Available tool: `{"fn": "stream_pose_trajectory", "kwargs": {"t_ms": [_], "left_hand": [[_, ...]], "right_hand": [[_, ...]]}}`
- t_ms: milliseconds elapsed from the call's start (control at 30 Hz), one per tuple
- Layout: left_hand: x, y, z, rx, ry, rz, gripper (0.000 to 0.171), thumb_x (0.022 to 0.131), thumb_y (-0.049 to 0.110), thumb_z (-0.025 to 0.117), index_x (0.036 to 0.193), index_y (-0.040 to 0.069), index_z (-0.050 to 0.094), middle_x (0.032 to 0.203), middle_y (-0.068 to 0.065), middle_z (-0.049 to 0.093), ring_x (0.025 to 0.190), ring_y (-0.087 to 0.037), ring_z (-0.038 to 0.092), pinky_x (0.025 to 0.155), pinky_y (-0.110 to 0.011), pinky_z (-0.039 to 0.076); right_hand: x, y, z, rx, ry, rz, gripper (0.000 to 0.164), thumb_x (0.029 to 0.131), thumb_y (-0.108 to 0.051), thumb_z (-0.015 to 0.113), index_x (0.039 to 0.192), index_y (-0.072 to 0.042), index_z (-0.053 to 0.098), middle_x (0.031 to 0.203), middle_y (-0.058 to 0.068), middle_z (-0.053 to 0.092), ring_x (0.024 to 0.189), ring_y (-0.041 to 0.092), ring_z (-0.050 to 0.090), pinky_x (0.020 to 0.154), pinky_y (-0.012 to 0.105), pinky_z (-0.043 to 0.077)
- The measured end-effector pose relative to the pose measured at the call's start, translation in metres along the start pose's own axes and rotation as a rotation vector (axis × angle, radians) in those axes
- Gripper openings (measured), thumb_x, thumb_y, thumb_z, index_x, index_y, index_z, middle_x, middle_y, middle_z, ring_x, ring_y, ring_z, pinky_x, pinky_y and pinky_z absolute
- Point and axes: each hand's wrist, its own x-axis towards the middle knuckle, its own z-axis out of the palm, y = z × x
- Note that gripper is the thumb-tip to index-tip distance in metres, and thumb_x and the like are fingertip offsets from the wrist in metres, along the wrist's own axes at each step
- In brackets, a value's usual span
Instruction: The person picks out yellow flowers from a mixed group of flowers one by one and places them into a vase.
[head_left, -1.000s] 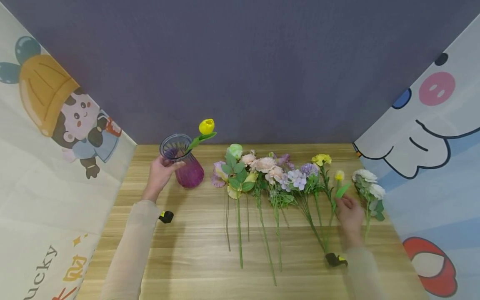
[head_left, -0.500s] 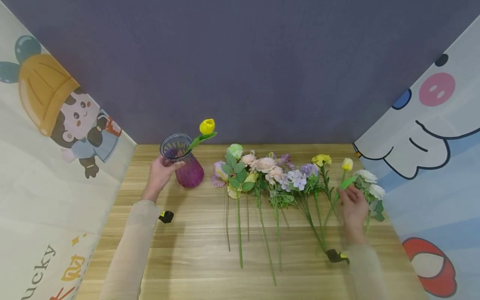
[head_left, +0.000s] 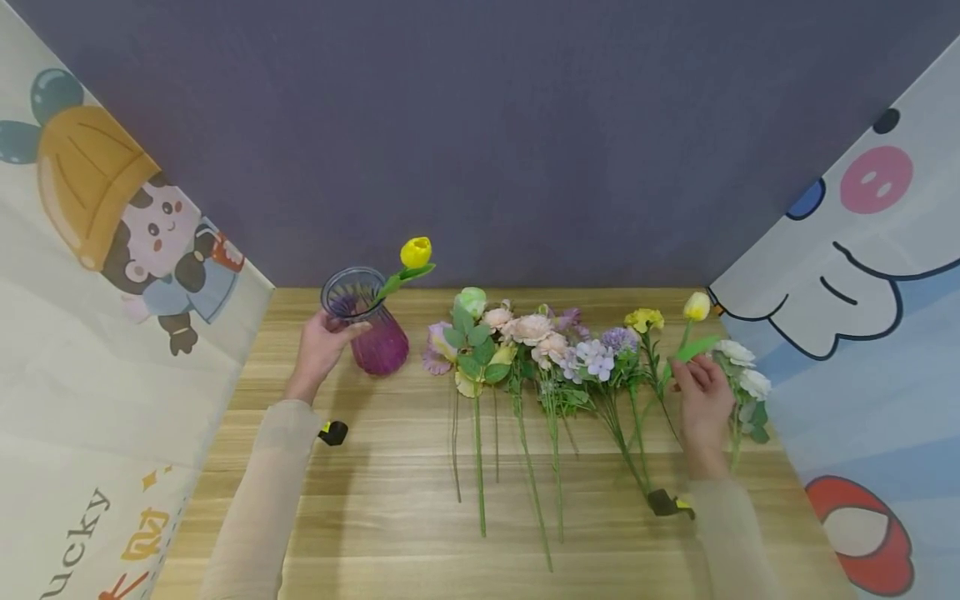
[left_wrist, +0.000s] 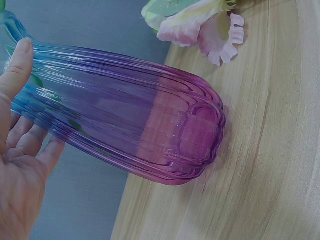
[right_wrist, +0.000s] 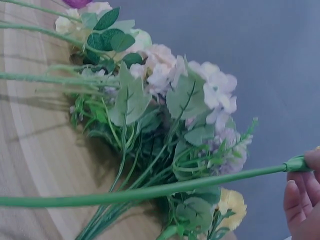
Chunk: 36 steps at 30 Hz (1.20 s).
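Observation:
My left hand (head_left: 321, 354) grips the neck of a ribbed glass vase (head_left: 379, 343), blue at the rim and purple-pink at the base. In the left wrist view the thumb lies on the near side of the vase (left_wrist: 130, 112) and the fingers go behind it. A bright yellow tulip (head_left: 416, 252) leans out of the mouth to the right. My right hand (head_left: 705, 400) pinches a pale yellow tulip (head_left: 697, 306) by its stem, just below the leaf. The right wrist view shows its green stem (right_wrist: 150, 192) crossing in front of the other flowers.
Several artificial flowers lie in a row across the wooden table (head_left: 405, 517), among them peach blooms (head_left: 529, 328), lilac blooms (head_left: 596, 360), a yellow carnation (head_left: 643, 319) and white blooms (head_left: 753, 382) at far right. A dark wall (head_left: 480, 150) stands behind.
My right hand has raised the pale yellow tulip up and away from the row, its bloom moving up and slightly right. The left hand and vase have stayed in place.

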Motion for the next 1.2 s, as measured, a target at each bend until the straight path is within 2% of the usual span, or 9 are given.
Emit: {"fn": "stream_pose_trajectory", "kwargs": {"t_ms": [333, 433, 700, 867, 967, 1100, 1200], "left_hand": [[0.000, 0.002, 0.001, -0.010, 0.013, -0.013, 0.061, 0.082, 0.026, 0.082, 0.131, 0.001, 0.055, 0.121, -0.020, 0.066, 0.098, -0.005, 0.065, 0.087, -0.019, 0.055], [0.000, 0.002, 0.001, -0.012, 0.005, -0.011, 0.063, 0.082, 0.027, 0.082, 0.132, 0.001, 0.055, 0.123, -0.022, 0.065, 0.100, -0.006, 0.065, 0.089, -0.020, 0.054], [0.001, 0.003, 0.001, -0.017, 0.015, -0.008, 0.065, 0.081, 0.027, 0.083, 0.133, 0.001, 0.054, 0.124, -0.020, 0.065, 0.107, -0.014, 0.065, 0.090, -0.020, 0.054], [0.001, 0.004, 0.001, -0.010, 0.005, -0.009, 0.066, 0.081, 0.028, 0.082, 0.134, 0.001, 0.053, 0.126, -0.022, 0.063, 0.113, -0.022, 0.064, 0.093, -0.022, 0.053], [0.001, 0.003, 0.000, -0.013, -0.006, -0.016, 0.066, 0.083, 0.026, 0.081, 0.136, 0.001, 0.052, 0.128, -0.022, 0.062, 0.117, -0.025, 0.062, 0.096, -0.024, 0.052], [0.001, 0.004, 0.000, -0.018, -0.015, -0.034, 0.064, 0.084, 0.022, 0.080, 0.138, 0.001, 0.051, 0.130, -0.022, 0.061, 0.118, -0.024, 0.061, 0.097, -0.024, 0.051], [0.002, 0.004, -0.001, -0.017, -0.012, -0.050, 0.063, 0.084, 0.018, 0.080, 0.137, 0.000, 0.050, 0.130, -0.023, 0.060, 0.115, -0.020, 0.062, 0.096, -0.023, 0.052]], "right_hand": [[0.002, 0.004, 0.014, 0.115, -0.028, -0.092, 0.021, 0.087, 0.001, 0.071, 0.104, -0.004, 0.058, 0.082, 0.000, 0.069, 0.071, 0.010, 0.064, 0.061, 0.017, 0.056], [0.001, 0.003, 0.020, 0.140, -0.040, -0.133, 0.019, 0.087, 0.003, 0.070, 0.101, -0.003, 0.058, 0.080, 0.001, 0.070, 0.069, 0.010, 0.065, 0.061, 0.018, 0.056], [-0.008, -0.009, 0.043, 0.212, -0.082, -0.149, 0.020, 0.088, 0.009, 0.066, 0.101, -0.003, 0.056, 0.077, 0.001, 0.068, 0.068, 0.012, 0.065, 0.061, 0.020, 0.057], [-0.011, -0.014, 0.058, 0.287, -0.111, -0.203, 0.019, 0.087, 0.014, 0.064, 0.102, 0.006, 0.057, 0.077, 0.008, 0.069, 0.064, 0.015, 0.066, 0.062, 0.024, 0.059], [-0.012, -0.015, 0.068, 0.340, -0.117, -0.212, 0.020, 0.086, 0.014, 0.065, 0.101, 0.005, 0.057, 0.078, 0.010, 0.069, 0.065, 0.017, 0.065, 0.063, 0.025, 0.059], [-0.013, -0.018, 0.081, 0.352, -0.125, -0.222, 0.020, 0.088, 0.010, 0.066, 0.103, 0.002, 0.055, 0.083, 0.008, 0.068, 0.069, 0.017, 0.064, 0.066, 0.025, 0.059], [-0.015, -0.021, 0.090, 0.365, -0.139, -0.243, 0.022, 0.088, 0.011, 0.064, 0.107, 0.007, 0.053, 0.086, 0.009, 0.068, 0.071, 0.017, 0.064, 0.067, 0.026, 0.059]]}}
